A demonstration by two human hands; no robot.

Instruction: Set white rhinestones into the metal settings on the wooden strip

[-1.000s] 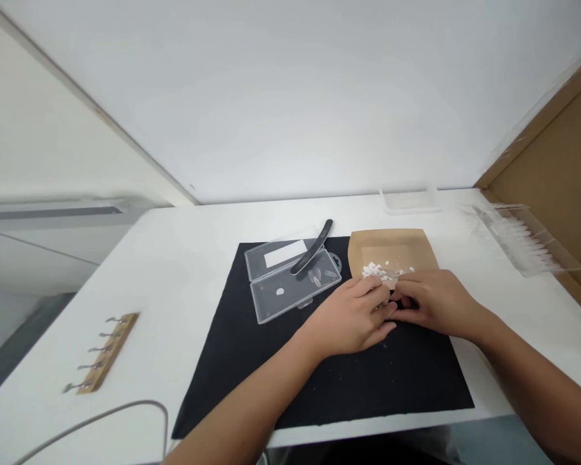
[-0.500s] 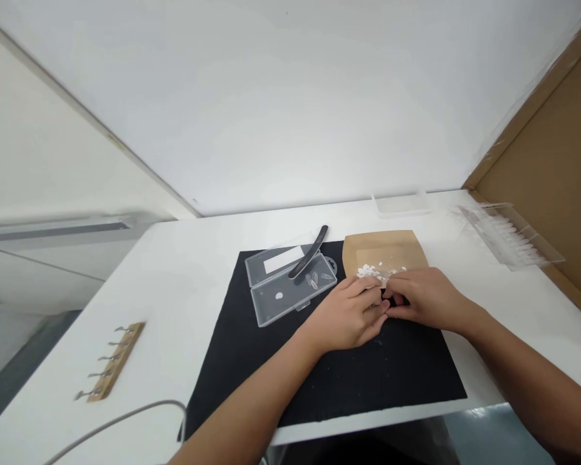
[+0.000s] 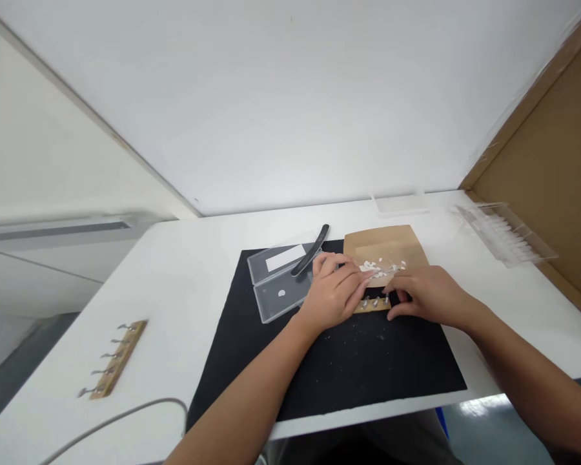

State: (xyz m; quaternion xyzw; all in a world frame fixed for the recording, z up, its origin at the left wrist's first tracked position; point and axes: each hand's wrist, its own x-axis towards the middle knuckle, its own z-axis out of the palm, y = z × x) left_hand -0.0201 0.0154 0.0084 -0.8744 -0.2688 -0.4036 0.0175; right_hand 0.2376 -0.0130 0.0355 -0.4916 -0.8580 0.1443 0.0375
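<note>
Strip (image 3: 372, 305) is being flanked by the left hand (image 3: 333, 290) and right hand (image 3: 423, 294), its long axis running between their bent fingers, both near; whether anything is being grasped cannot be told.

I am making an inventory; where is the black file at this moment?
Near the centre of the head view, the file lies across the open case, left of the brown tray.

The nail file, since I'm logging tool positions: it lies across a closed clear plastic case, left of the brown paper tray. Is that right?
Not quite: the clear plastic case is open, its two halves spread apart, as the head view shows. The nail file does lie across it, left of the brown paper tray.
</note>
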